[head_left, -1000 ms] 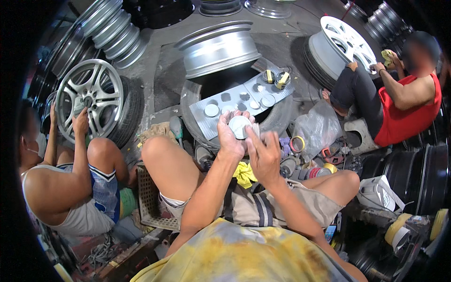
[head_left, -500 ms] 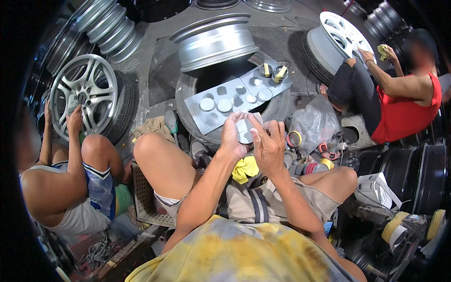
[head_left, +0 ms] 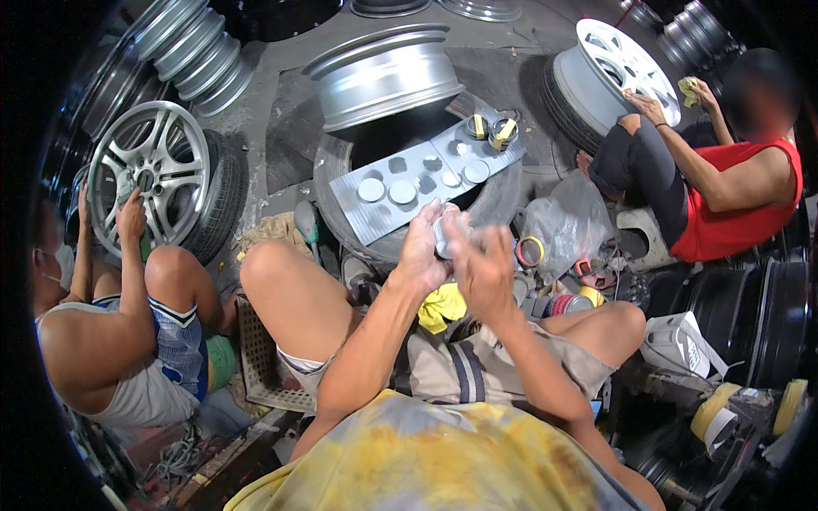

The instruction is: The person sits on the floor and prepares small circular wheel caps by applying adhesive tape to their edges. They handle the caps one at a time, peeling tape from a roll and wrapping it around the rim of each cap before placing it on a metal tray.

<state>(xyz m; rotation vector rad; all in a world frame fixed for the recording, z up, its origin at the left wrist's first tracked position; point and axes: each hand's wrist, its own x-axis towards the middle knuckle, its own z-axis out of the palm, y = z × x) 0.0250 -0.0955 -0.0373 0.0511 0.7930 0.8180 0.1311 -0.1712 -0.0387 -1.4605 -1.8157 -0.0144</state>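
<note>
My left hand (head_left: 423,255) is closed around a small round grey disc (head_left: 441,238), which looks like a wheel centre cap. Over that cap, my right hand (head_left: 484,268) is smeared by motion, so its grip cannot be made out. Just beyond my hands, a grey ribbed panel (head_left: 379,228) lies across a tyre (head_left: 328,157). Several similar pale caps (head_left: 402,192) and dark round patches are on the panel. Two dark rings with yellow tape (head_left: 503,134) sit at its far right end.
A silver wheel rim (head_left: 388,85) stands behind the panel. On the left, a person holds a spoked wheel (head_left: 152,175); on the right, another in red wipes a white wheel (head_left: 626,72). A yellow cloth (head_left: 441,308), tape roll (head_left: 529,251) and clear plastic bag (head_left: 567,226) lie near my legs.
My right hand has moved across the cap and is now blurred. The cap is more covered by my fingers. The person on the right has shifted their near hand along the white wheel.
</note>
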